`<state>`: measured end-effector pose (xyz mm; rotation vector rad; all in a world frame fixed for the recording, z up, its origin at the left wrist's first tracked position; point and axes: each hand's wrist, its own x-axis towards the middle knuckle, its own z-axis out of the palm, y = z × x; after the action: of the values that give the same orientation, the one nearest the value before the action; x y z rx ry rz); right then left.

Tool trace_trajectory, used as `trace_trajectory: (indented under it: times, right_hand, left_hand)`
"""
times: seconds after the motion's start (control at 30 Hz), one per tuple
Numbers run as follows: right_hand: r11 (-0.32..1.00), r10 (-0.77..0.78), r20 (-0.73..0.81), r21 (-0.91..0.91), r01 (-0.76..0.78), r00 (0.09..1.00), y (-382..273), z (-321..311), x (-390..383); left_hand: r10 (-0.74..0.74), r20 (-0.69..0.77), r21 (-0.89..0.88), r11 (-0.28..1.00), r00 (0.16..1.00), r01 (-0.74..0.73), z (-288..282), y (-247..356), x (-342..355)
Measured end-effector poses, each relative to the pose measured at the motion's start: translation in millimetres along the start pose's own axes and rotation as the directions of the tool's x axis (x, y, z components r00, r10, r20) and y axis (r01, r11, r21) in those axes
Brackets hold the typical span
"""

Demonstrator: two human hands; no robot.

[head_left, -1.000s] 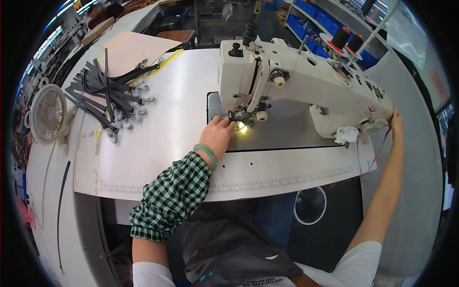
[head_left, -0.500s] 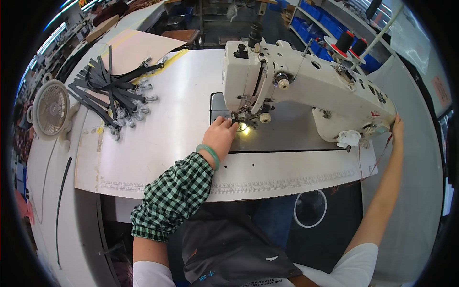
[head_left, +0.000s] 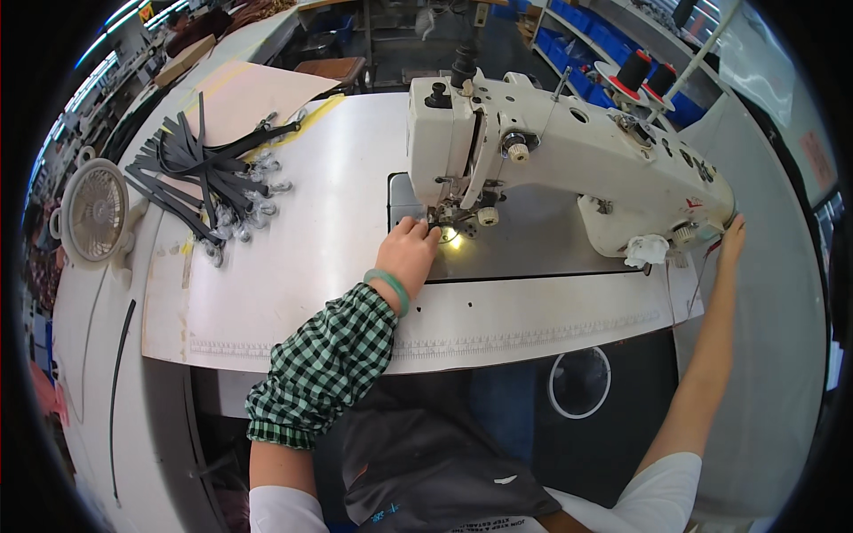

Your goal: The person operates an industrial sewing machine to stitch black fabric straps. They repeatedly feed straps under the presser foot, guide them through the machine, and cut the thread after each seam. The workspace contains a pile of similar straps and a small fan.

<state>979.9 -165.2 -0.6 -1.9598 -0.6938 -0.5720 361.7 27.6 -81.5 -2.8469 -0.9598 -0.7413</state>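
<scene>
My left hand [head_left: 409, 259], wearing a green bangle above a checked sleeve cover, is closed at the lit needle area of the white sewing machine [head_left: 551, 142]. Something small and dark sits at its fingertips under the presser foot [head_left: 449, 224], too hidden to name. At the machine's far right end, my right hand [head_left: 732, 238] has its fingers curled on the handwheel [head_left: 734, 216], which is mostly hidden. To the left on the white tabletop [head_left: 302, 204] lies a pile of dark grey straps [head_left: 200, 169] with plastic-wrapped clips on their ends, partly over pale pink sheets [head_left: 258, 84].
A small white fan [head_left: 93, 213] stands at the left beside a loose black cord [head_left: 122, 373]. Two dark thread cones [head_left: 633, 73] are on a stand behind the machine. Blue bins [head_left: 577, 44] fill a shelf at back right. A stool [head_left: 324, 69] is behind the table.
My right hand has shifted down a little at the handwheel, its fingers bending differently. My left hand stays at the presser foot with hardly any movement.
</scene>
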Motion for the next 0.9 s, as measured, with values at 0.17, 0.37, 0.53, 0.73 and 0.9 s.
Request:
trace_trajectory:
  times: [0.17, 0.37, 0.53, 0.73, 0.9]
  right_hand:
    - [0.964, 0.126, 0.174, -0.255, -0.079, 0.977, -37.6, -7.6, 18.6]
    - [0.975, 0.220, 0.277, -0.062, -0.211, 0.935, -31.5, -12.7, 16.3]
    - [0.982, 0.189, 0.240, -0.030, -0.187, 0.952, -20.7, -9.2, 11.1]
    - [0.980, 0.158, 0.148, 0.099, -0.173, 0.976, -8.0, 0.5, -0.4]
    - [0.982, 0.157, 0.118, 0.091, -0.168, 0.981, -4.2, 7.0, -5.0]
  left_hand:
    - [0.033, 0.019, 0.029, 0.999, 0.999, -0.034, -0.1, -4.1, -0.3]
    - [0.070, 0.006, 0.010, 0.998, 0.998, -0.070, 2.6, -5.4, -1.7]
    - [0.059, -0.009, 0.005, 0.998, 0.998, -0.059, 2.2, -5.5, -1.9]
    - [0.098, -0.113, -0.010, 0.995, 0.989, -0.100, 4.9, -6.3, -2.8]
    - [0.067, 0.003, 0.012, 0.998, 0.998, -0.067, 0.0, -6.3, -2.8]
